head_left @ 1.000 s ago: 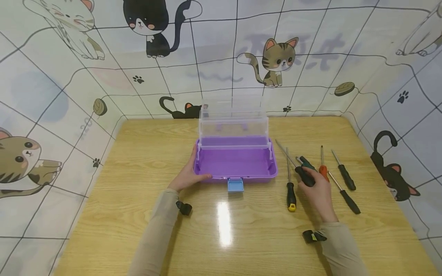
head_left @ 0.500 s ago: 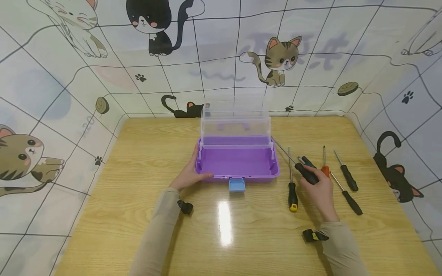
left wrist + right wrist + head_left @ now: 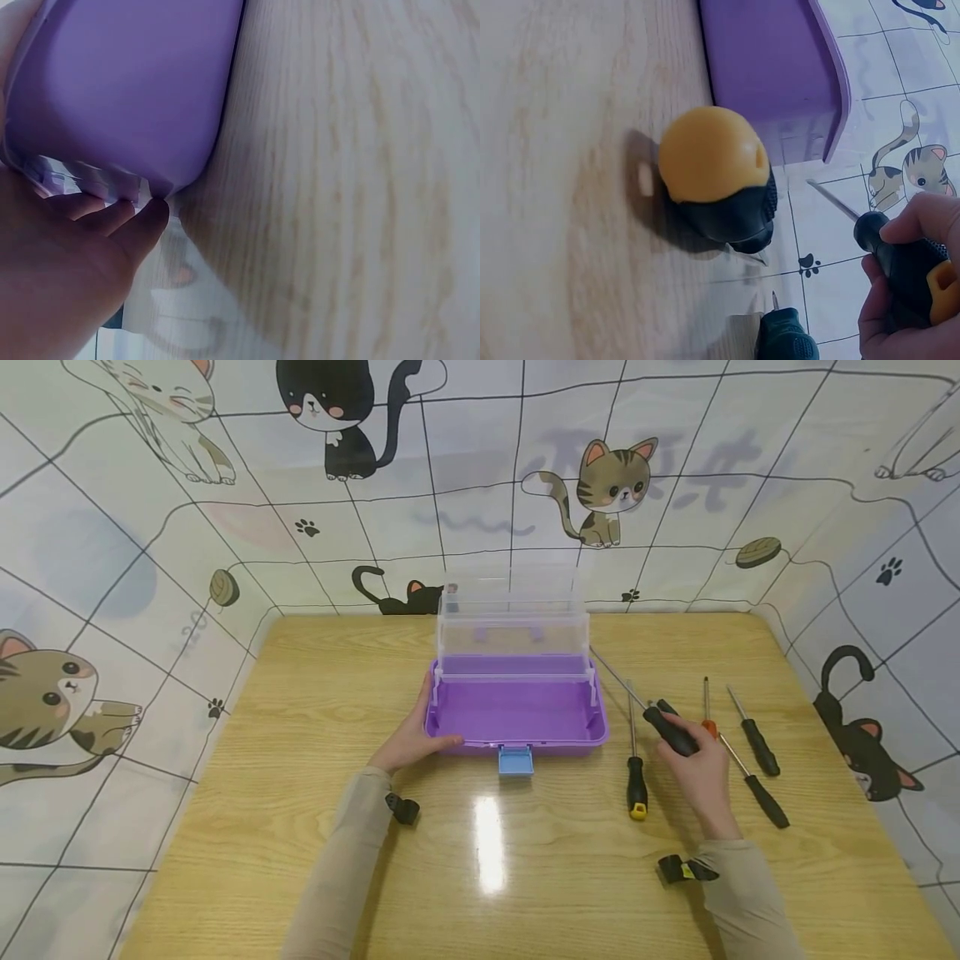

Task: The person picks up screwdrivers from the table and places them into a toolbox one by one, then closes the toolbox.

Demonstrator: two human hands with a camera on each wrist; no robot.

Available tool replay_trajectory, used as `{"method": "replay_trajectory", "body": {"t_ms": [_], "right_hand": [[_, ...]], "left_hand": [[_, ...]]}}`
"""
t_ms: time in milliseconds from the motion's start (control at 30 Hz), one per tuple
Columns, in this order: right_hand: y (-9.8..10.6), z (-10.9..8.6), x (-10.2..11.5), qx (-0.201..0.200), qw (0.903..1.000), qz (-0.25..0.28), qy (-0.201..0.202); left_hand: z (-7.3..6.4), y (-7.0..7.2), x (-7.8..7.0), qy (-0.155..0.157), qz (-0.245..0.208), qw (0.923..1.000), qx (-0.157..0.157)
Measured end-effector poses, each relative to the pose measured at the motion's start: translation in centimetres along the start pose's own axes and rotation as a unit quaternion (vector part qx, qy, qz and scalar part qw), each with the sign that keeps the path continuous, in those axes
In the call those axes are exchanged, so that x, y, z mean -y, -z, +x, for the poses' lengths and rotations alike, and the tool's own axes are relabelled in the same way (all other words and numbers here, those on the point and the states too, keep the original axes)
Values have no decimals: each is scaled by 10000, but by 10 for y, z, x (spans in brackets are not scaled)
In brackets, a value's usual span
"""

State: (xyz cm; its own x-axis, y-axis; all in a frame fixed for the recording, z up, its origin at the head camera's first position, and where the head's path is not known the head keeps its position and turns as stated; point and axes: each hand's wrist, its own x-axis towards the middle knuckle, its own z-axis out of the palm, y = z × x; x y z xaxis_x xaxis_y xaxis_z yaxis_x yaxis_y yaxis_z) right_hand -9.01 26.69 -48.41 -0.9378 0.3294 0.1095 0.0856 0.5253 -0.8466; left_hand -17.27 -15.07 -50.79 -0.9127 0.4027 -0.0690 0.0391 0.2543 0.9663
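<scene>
My left hand holds the left end of a purple toolbox, thumb on the front rim and fingers against the side wall in the left wrist view. The box's clear lid stands raised behind it. My right hand grips a screwdriver by its black handle, which shows a yellow patch in the right wrist view. Its shaft points left and away, tip near the box's back right corner. Beneath it lies a black-and-yellow screwdriver. A green-handled screwdriver is partly hidden in the head view.
Right of my right hand lie a red-handled screwdriver and two black-handled screwdrivers, one farther back and one nearer. A blue latch hangs at the box's front. Cat-patterned walls border the wooden table.
The gripped screwdriver has risen slightly, its tip shifting up and left past the box's right end. My right hand has moved a little to the right. My left hand keeps its hold.
</scene>
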Motion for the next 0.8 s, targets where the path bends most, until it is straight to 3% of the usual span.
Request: {"method": "replay_trajectory", "body": {"t_ms": [133,400,633,800], "right_hand": [[1,1,4,-84,9999,131,-8],[6,2,12,-69,9988,474,-108],[8,-1,30,-97,9964,844,-66],[6,2,27,-158,9964,824,-107]], "left_hand": [[0,1,-5,-68,-119,9999,104],[-10,2,-31,-97,-181,9995,233],[-10,1,-30,-64,-214,9995,234],[-11,1,-30,59,-92,9998,194]]}}
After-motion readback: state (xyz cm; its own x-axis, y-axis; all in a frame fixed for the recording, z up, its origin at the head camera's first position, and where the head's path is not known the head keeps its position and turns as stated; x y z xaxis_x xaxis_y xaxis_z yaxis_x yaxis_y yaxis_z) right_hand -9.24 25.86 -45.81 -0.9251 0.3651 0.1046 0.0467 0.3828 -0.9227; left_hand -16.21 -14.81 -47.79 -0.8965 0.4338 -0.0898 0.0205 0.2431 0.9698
